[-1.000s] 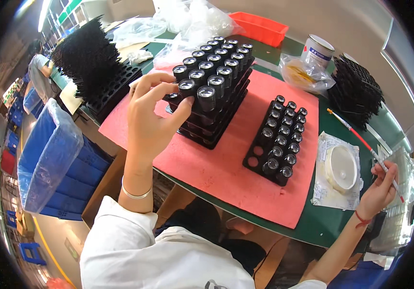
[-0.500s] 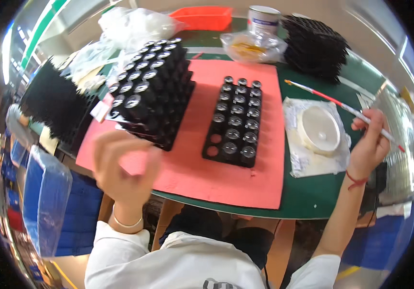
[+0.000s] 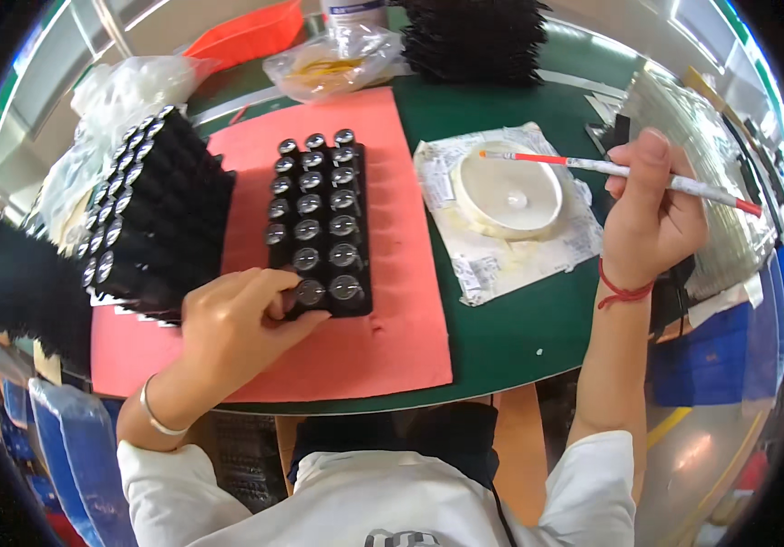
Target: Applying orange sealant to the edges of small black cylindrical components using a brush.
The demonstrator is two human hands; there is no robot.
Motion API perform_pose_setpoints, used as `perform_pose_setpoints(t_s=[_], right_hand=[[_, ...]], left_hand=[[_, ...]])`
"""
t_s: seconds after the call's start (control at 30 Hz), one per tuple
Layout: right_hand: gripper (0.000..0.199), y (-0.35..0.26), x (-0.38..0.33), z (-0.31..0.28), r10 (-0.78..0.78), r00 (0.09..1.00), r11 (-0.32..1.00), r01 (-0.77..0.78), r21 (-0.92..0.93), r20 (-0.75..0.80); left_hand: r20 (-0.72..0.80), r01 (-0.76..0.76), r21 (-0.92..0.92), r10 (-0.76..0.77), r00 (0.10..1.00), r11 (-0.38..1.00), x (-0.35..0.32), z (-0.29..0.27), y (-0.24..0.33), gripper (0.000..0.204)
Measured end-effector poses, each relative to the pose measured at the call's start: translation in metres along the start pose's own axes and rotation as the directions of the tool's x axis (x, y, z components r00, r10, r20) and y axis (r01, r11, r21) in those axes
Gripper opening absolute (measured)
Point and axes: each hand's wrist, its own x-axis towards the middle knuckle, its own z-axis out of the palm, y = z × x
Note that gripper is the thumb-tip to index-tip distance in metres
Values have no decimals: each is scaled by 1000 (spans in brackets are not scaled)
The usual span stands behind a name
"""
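Note:
A black tray point(image 3: 326, 244) stands on the pink mat, with rows of black cylinders with clear domed tops in its holes. At its front left corner my left hand point(image 3: 232, 314) is closed. Thumb and forefinger lie round the front middle cylinder point(image 3: 310, 292), and the hand hides the corner holes. My right hand point(image 3: 656, 205) holds a thin paintbrush point(image 3: 583, 164), white and red with an orange-brown tip. The brush reaches left over a round whitish dish point(image 3: 551, 217), which rests on a stained, paper-covered pad point(image 3: 476, 278).
Left of the tray rises a stack of loaded black trays point(image 3: 169, 210). Behind are a plastic bag with yellow contents point(image 3: 328, 68), an orange bin point(image 3: 246, 36), a can point(image 3: 355, 14) and a black stack point(image 3: 474, 41). Clear sheeting point(image 3: 702, 182) lies right of my right hand.
My left hand has moved from beside the tray onto its front left corner. The brush tip now hangs over the dish instead of behind it. The whole view has shifted right.

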Motion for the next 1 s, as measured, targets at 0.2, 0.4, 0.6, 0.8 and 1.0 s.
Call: perform_pose_setpoints(t_s=[0.2,0.4,0.6,0.8,1.0], right_hand=[[18,-5,-2,-2,-226,974,966,225,126,-14],[24,2,-5,-4,-217,976,975,214,62,30],[35,-2,-6,9,-181,982,983,180,26,53],[37,-7,-5,11,75,997,996,-74,49,-18],[34,13,12,19,505,830,844,-415,340,-239]], left_hand=[[12,59,-80,-59,998,995,4,-1,-1,26],[-102,-230,-251,210,972,940,8,-4,-7,27],[-52,-178,-549,179,982,817,-5,-4,-12,32],[24,-140,-554,184,983,821,0,-3,-11,32],[132,111,-758,-15,991,643,-7,-3,-10,32]])
